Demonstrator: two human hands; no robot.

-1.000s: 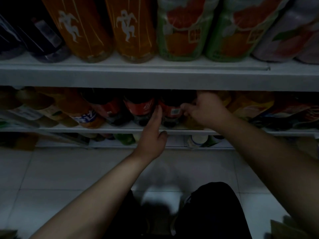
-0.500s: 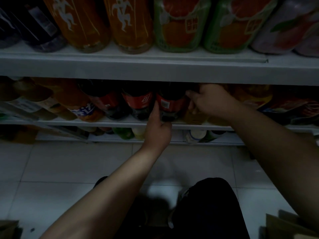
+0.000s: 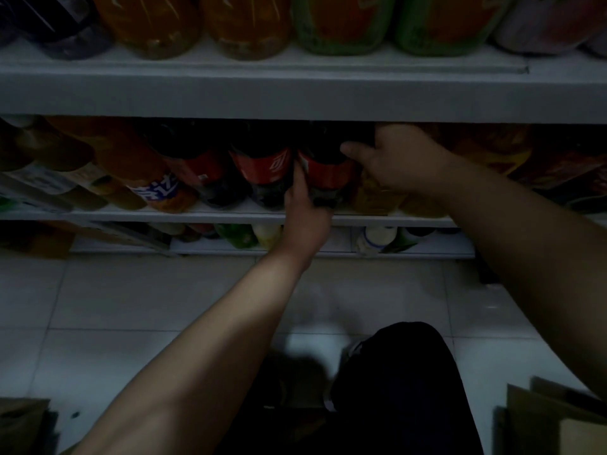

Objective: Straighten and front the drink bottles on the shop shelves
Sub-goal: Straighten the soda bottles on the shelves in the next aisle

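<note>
Dim shop aisle with a pale tiled floor (image 3: 131, 307). On the white middle shelf (image 3: 164, 215), the right-most cola bottle (image 3: 328, 174) stands near the front edge. The left hand (image 3: 305, 208) has its fingers wrapped round the base, and the right hand (image 3: 394, 159) has its fingers clamped on the shoulder.

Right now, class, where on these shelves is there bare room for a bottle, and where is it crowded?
Bare: the bottom shelf between the pale yellow bottle and the white-capped bottle, and the top shelf's right front corner. Crowded: the middle shelf, bottles packed tight, left grip and right grip holding the rightmost cola bottle.
</note>
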